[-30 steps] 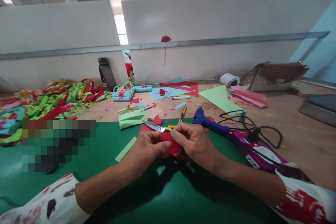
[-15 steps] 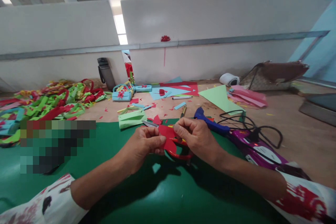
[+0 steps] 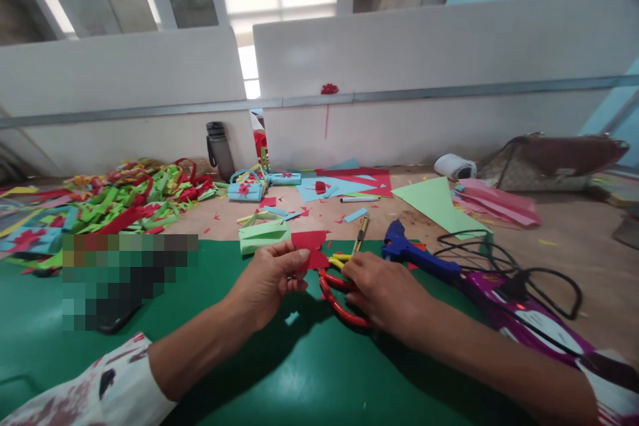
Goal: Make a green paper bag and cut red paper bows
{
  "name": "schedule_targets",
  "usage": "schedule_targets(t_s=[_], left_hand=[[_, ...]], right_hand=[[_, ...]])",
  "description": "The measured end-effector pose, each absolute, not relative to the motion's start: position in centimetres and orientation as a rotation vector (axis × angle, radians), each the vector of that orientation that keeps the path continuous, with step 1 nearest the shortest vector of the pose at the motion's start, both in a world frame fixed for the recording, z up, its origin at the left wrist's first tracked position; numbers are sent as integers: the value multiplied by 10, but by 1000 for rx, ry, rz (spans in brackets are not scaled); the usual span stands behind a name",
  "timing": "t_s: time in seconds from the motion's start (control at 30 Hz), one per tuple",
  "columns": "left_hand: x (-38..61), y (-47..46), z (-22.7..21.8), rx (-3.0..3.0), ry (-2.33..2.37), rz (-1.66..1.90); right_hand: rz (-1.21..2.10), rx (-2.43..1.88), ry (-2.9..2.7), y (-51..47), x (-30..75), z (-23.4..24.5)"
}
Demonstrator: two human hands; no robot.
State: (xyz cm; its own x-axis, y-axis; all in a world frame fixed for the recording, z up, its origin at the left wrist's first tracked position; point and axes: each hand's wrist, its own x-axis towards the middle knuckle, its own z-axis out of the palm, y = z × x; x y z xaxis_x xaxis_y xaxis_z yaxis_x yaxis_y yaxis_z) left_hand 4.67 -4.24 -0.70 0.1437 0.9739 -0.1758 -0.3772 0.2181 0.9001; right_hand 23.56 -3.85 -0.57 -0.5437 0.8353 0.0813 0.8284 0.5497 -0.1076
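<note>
My left hand [image 3: 272, 279] is closed, pinching a cut piece of red paper [image 3: 310, 247] between thumb and fingers, above the front edge of the green mat [image 3: 279, 373]. At the red-handled scissors [image 3: 344, 313] is my right hand [image 3: 387, 289], its fingers curled over the handle loops. The scissors' blades are hidden. A yellow handle [image 3: 339, 259] shows just behind. Past the left hand lies a folded light green paper bag [image 3: 264, 237]. A yellow cutter knife [image 3: 360, 234] lies beyond the right hand.
A blue glue gun [image 3: 419, 254] and a purple power strip [image 3: 524, 313] with black cords lie at right. Colourful paper strips [image 3: 120, 200] are heaped at left near a dark bottle [image 3: 219, 150]. Small blue paper bags [image 3: 245, 191] and a marker [image 3: 359, 200] sit behind.
My right hand has let go of the red paper and moved down to the scissors' handles. The left hand still holds the paper, now turned. The view has shifted slightly.
</note>
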Motion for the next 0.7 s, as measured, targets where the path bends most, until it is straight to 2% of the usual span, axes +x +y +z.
schedule_targets(t_s=[0.37,0.43,0.6,0.7], left_hand=[[35,-31,-7,856,844,1224],[33,-31,-4,826,833,1244],[26,-28,7,783,803,1304],[24,-25,12,782,758,1338]], right_hand=[[217,-1444,-2548,-31,233,-10],[388,-1416,-2440,-30,238,-5],[1082,-1318,-1886,-25,248,5],[1294,-1177,-1560,-28,248,9]])
